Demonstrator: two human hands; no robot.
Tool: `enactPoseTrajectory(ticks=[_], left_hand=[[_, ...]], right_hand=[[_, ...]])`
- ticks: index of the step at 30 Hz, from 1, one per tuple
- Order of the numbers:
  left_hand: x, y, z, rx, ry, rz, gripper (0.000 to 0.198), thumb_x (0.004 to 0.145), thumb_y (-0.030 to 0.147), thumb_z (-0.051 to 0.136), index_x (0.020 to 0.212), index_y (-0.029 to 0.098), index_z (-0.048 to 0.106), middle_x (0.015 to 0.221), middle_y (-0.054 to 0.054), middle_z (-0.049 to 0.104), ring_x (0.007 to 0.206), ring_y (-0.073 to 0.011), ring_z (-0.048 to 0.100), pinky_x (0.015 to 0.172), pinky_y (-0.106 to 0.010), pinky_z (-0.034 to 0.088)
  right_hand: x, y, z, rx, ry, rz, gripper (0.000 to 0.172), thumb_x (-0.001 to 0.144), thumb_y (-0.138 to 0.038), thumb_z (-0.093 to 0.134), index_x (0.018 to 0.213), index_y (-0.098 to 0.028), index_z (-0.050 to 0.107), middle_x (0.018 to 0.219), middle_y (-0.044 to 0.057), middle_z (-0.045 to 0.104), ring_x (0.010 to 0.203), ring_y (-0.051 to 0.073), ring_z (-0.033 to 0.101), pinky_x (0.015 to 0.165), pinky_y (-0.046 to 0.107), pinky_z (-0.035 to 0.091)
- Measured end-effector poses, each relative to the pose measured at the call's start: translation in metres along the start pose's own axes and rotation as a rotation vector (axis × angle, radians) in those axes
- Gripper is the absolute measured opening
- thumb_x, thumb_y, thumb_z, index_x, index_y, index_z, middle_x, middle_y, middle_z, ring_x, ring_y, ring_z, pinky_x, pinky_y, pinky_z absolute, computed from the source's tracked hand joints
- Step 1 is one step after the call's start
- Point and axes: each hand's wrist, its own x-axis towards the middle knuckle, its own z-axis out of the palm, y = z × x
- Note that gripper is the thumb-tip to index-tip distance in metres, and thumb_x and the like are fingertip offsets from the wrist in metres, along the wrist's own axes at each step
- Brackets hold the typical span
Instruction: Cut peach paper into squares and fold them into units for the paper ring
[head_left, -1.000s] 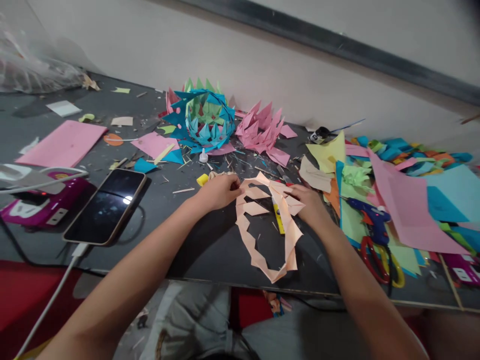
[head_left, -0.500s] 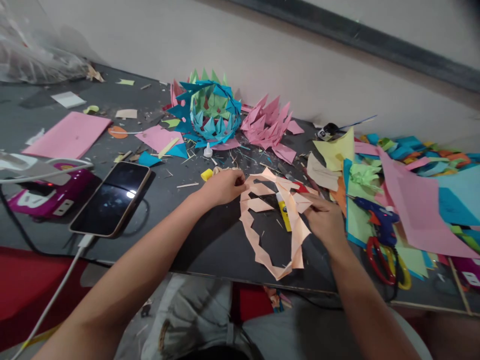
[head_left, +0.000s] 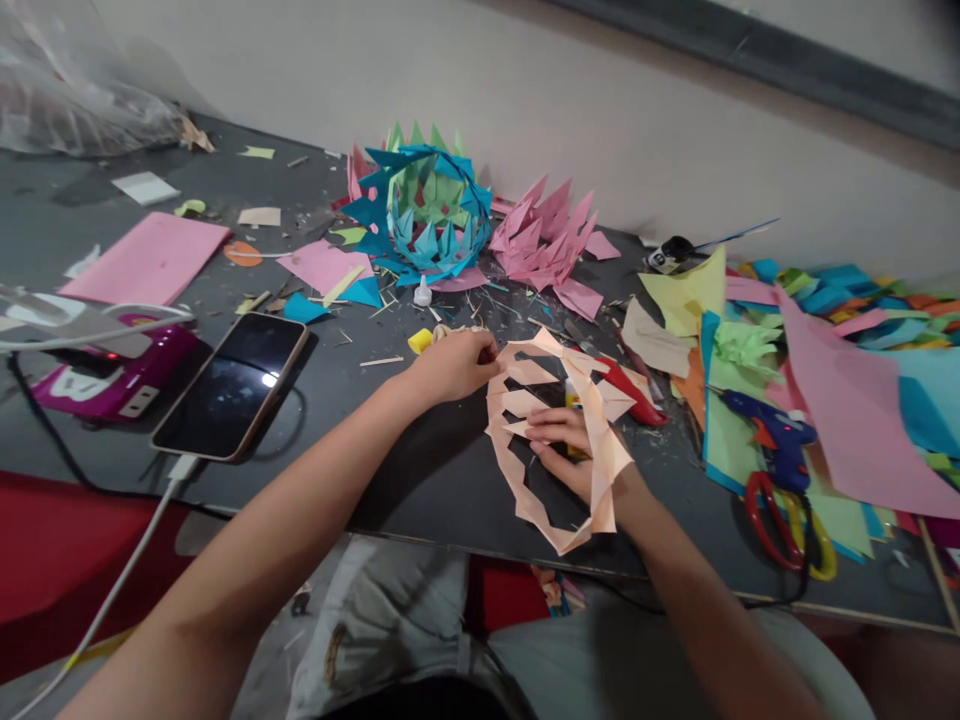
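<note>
A peach paper ring with pointed cut-outs lies on the dark table in front of me. My left hand pinches the ring's upper left edge. My right hand reaches in under the ring's right strip, which rests over the wrist. Its fingers curl around a yellow glue tube inside the ring.
A phone on a cable and a magenta device lie at left. A blue-green paper crown and pink spiky paper stand by the wall. Coloured sheets, a blue glue gun and scissors crowd the right.
My right hand left the ring's right edge, slid under the ring into its middle and closed on the yellow glue tube. The left hand kept its pinch.
</note>
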Motion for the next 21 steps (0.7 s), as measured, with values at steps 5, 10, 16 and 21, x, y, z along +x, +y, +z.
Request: enactPoseTrajectory(ticks=[5,10,16,21], left_hand=[[0.0,-0.001,0.002,-0.007,0.005,0.007,0.013,0.079,0.025,0.054,0.071,0.015,0.055,0.065,0.0,0.054,0.057,-0.0113,0.045,0.053,-0.024,0.029],[0.001,-0.003,0.003,-0.016,0.006,0.023,0.012,0.078,0.024,0.054,0.071,0.015,0.055,0.063,0.0,0.053,0.056,-0.0105,0.044,0.053,-0.024,0.029],[0.0,0.0,0.001,-0.005,-0.002,0.015,0.012,0.079,0.024,0.054,0.071,0.015,0.055,0.062,0.0,0.053,0.055,-0.0102,0.042,0.052,-0.024,0.028],[0.0,0.0,0.001,-0.011,-0.014,0.015,0.011,0.078,0.023,0.054,0.072,0.015,0.056,0.062,0.0,0.055,0.055,-0.0106,0.044,0.052,-0.024,0.029]], right_hand=[[0.004,-0.004,0.007,-0.089,0.0,-0.127,0.016,0.08,-0.017,0.053,0.089,-0.02,0.067,0.092,0.007,0.066,0.089,0.018,0.063,0.08,0.035,0.054],[0.008,-0.004,0.012,-0.108,-0.025,-0.194,0.018,0.079,-0.016,0.052,0.089,-0.02,0.067,0.09,0.007,0.067,0.09,0.019,0.063,0.078,0.035,0.054],[0.007,0.0,0.018,-0.176,-0.038,-0.285,0.02,0.08,-0.016,0.05,0.09,-0.02,0.067,0.088,0.008,0.067,0.088,0.021,0.063,0.078,0.039,0.054],[0.008,-0.003,0.014,-0.255,-0.046,-0.336,0.021,0.08,-0.016,0.05,0.092,-0.021,0.067,0.091,0.008,0.068,0.089,0.023,0.063,0.078,0.041,0.054]])
